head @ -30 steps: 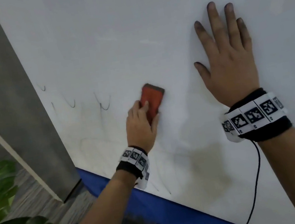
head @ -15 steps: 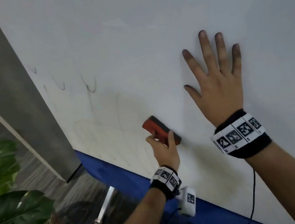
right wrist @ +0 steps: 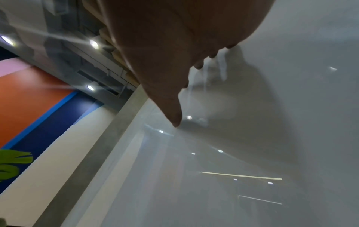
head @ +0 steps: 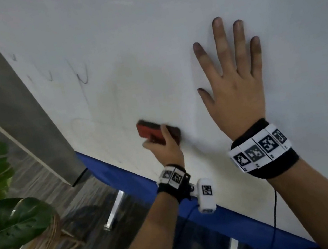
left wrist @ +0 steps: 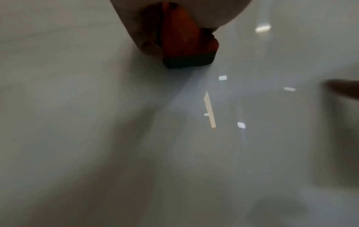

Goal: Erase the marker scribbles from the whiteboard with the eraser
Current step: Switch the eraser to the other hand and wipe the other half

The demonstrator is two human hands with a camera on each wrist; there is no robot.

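My left hand (head: pixel 163 148) grips a red eraser (head: pixel 151 132) with a dark felt face, pressed flat against the whiteboard (head: pixel 144 40) just above its blue bottom edge (head: pixel 124 181). In the left wrist view the eraser (left wrist: pixel 186 44) sits between thumb and fingers, felt against the board. Dark marker scribbles (head: pixel 82 77) remain up and to the left, with fainter loops (head: pixel 49 75) further left; a greyish smear lies around the eraser. My right hand (head: pixel 234 82) lies flat on the board with fingers spread, to the right of the eraser. The right hand (right wrist: pixel 174 61) also shows pressed on the board.
A grey pillar (head: pixel 14 106) stands at the board's left edge. A potted plant (head: pixel 3 207) in a woven basket sits on the floor at lower left. A metal stand leg (head: pixel 114 211) shows under the board. A black cable (head: pixel 275 220) hangs from my right wrist.
My left hand has carried the eraser down the board from beside the scribbles to near the bottom edge, turning it sideways. The right hand stays flat on the board.
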